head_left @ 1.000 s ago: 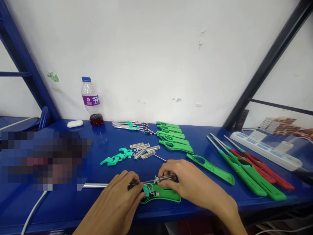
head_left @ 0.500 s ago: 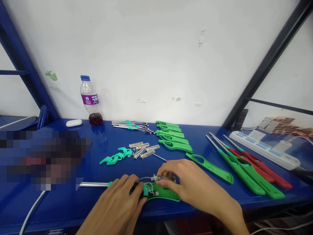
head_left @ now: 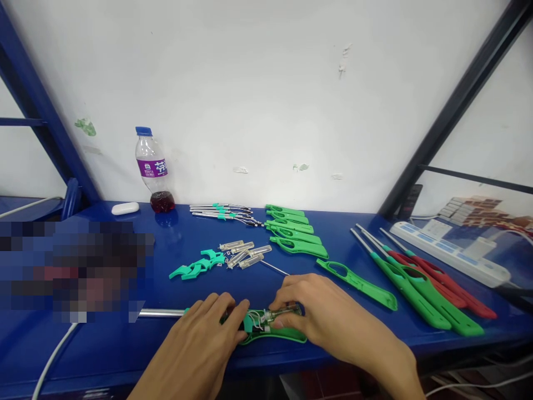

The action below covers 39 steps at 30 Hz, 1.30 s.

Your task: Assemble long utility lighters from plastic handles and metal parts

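An opened stick lighter lies at the table's front edge, its green half shell (head_left: 289, 334) facing up with thin white wires and a black part inside. Its metal tube (head_left: 162, 313) points left. Over the shell's left part, my left hand (head_left: 204, 333) is closed, fingers pressing the parts near a teal trigger (head_left: 249, 323). My right hand (head_left: 316, 311) pinches a clear lighter fuel tank (head_left: 287, 313) between thumb and fingers, at the shell's right part. Whether the tank touches the shell's floor, I cannot tell. Behind my right hand lies another green half shell (head_left: 358, 283).
Several clear tanks (head_left: 245, 255), teal triggers (head_left: 197, 266), wired metal tubes (head_left: 220, 212) and green half shells (head_left: 295, 239) lie behind. Closed lighters (head_left: 416, 289) and a power strip (head_left: 449, 253) are at right. A bottle (head_left: 154, 172) and a white case (head_left: 125, 208) stand back left.
My right hand has brought the clear fuel tank slightly lower, from above the half shell's back edge into its right part. My left hand stays on the lighter, its fingers shifted slightly.
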Available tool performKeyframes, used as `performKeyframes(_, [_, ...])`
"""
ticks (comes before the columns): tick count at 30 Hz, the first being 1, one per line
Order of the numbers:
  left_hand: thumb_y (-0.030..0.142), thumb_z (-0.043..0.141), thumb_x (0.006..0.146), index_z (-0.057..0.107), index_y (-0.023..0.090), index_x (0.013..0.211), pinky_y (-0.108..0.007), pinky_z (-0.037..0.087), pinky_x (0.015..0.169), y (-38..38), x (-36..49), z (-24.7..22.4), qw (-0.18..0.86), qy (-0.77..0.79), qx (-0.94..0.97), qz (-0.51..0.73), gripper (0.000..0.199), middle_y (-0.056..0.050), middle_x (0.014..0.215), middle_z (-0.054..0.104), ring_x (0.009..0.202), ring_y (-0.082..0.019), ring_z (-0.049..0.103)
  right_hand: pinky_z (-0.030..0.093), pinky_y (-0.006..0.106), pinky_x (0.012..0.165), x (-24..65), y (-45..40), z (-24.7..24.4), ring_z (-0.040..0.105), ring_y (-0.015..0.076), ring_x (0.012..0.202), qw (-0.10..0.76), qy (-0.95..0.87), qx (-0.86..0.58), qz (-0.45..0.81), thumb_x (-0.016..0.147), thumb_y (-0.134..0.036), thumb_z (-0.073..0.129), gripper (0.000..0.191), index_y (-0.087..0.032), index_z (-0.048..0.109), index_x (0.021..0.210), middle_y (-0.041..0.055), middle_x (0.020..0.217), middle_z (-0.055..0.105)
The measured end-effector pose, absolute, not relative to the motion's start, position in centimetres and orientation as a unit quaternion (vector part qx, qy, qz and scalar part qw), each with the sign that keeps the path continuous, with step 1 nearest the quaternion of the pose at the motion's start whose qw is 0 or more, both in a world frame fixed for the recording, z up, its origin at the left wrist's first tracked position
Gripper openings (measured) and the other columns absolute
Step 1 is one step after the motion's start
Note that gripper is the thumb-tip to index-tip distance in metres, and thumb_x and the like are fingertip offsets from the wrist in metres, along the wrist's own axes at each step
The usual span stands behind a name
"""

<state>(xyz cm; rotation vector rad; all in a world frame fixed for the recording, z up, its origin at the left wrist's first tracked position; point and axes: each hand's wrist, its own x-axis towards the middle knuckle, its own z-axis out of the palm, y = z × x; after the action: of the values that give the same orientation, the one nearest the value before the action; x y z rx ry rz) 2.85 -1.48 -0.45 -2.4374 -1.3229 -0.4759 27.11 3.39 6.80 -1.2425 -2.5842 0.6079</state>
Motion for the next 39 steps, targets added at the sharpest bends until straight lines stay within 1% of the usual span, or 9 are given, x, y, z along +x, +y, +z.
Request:
performKeyframes(6, [0.009,0.049,0.097,0.068,0.026,0.108,-0.038,0.057,0.078,-1.6,2.8,0.1,0.074,-0.474,-0.858,-0.181,0.028,-0.006,0.11,0.069,0.093,-0.027,0.068,0.047,0.03,0.077,27.1,3.3,6.8,0.071,0.0226,0.09,0.101,-0.875,-0.425,0.21,0.094,-0.028,0.078,0.011,-0.032,0.083,0.103,-0.0008,0.1,0.079])
performKeyframes(12, [0.007,0.044,0.099,0.067,0.025,0.108,-0.041,0.055,0.083,-1.6,3.1,0.2,0.015,-0.48,-0.859,-0.176,0.031,-0.006,0.111,0.066,0.094,-0.026,0.066,0.044,0.028,0.076,27.1,3.1,6.9,0.071,0.0204,0.089,0.101,-0.859,-0.444,0.233,0.093,-0.024,0.079,0.016,-0.035,0.084,0.103,-0.0034,0.1,0.08])
performKeyframes(16, [0.005,0.039,0.1,0.067,0.025,0.107,-0.043,0.055,0.084,-1.5,3.3,0.2,-0.027,-0.495,-0.854,-0.156,0.035,-0.007,0.115,0.064,0.098,-0.026,0.064,0.042,0.027,0.074,26.9,2.7,6.7,0.07,0.0186,0.086,0.099,-0.857,-0.457,0.217,0.094,-0.019,0.076,0.015,-0.031,0.084,0.097,-0.0009,0.096,0.078])
performKeyframes(19, [0.006,0.038,0.099,0.067,0.024,0.109,-0.046,0.056,0.083,-1.3,3.5,0.0,-0.032,-0.5,-0.853,-0.146,0.037,-0.008,0.116,0.064,0.096,-0.028,0.064,0.041,0.028,0.071,26.6,2.4,6.5,0.068,0.0162,0.082,0.087,-0.861,-0.462,0.195,0.094,-0.017,0.074,0.014,-0.027,0.082,0.087,-0.0014,0.093,0.075])
performKeyframes(24, [0.001,0.033,0.096,0.068,0.025,0.115,-0.05,0.055,0.085,-1.2,3.7,0.1,-0.044,-0.5,-0.856,-0.12,0.047,-0.01,0.117,0.065,0.096,-0.029,0.064,0.038,0.03,0.069,26.3,2.4,5.7,0.065,0.0159,0.081,0.077,-0.862,-0.472,0.167,0.095,-0.014,0.07,0.015,-0.024,0.078,0.088,-0.0001,0.097,0.069])
performKeyframes(29, [0.002,0.036,0.096,0.067,0.031,0.129,-0.044,0.055,0.088,-1.3,3.6,0.6,-0.043,-0.501,-0.856,-0.119,0.054,-0.008,0.121,0.066,0.095,-0.026,0.065,0.036,0.031,0.069,26.6,3.0,4.6,0.064,0.0177,0.084,0.079,-0.869,-0.455,0.176,0.089,-0.004,0.066,0.023,-0.024,0.076,0.09,-0.0002,0.093,0.069])
performKeyframes(33, [-0.002,0.039,0.09,0.068,0.035,0.13,-0.035,0.054,0.087,-1.1,3.5,1.1,-0.059,-0.486,-0.864,-0.12,0.062,-0.005,0.12,0.066,0.095,-0.021,0.066,0.035,0.03,0.068,27.0,3.2,4.2,0.062,0.0161,0.081,0.082,-0.866,-0.454,0.193,0.089,-0.003,0.066,0.025,-0.025,0.076,0.089,-0.0016,0.094,0.07])
performKeyframes(36, [-0.004,0.04,0.086,0.069,0.036,0.132,-0.034,0.054,0.086,-1.0,3.4,1.3,-0.062,-0.483,-0.866,-0.116,0.068,-0.005,0.122,0.067,0.096,-0.021,0.066,0.036,0.029,0.068,27.1,3.2,4.0,0.063,0.015,0.082,0.099,-0.864,-0.45,0.201,0.089,-0.001,0.066,0.027,-0.025,0.077,0.09,-0.0027,0.093,0.071])
performKeyframes(39, [-0.005,0.041,0.084,0.068,0.036,0.133,-0.037,0.054,0.091,-1.0,3.4,1.3,-0.065,-0.484,-0.865,-0.113,0.069,-0.005,0.124,0.067,0.1,-0.022,0.065,0.038,0.029,0.07,27.2,3.0,4.1,0.065,0.0152,0.085,0.125,-0.859,-0.455,0.2,0.091,-0.005,0.069,0.022,-0.025,0.077,0.095,-0.0023,0.094,0.071])
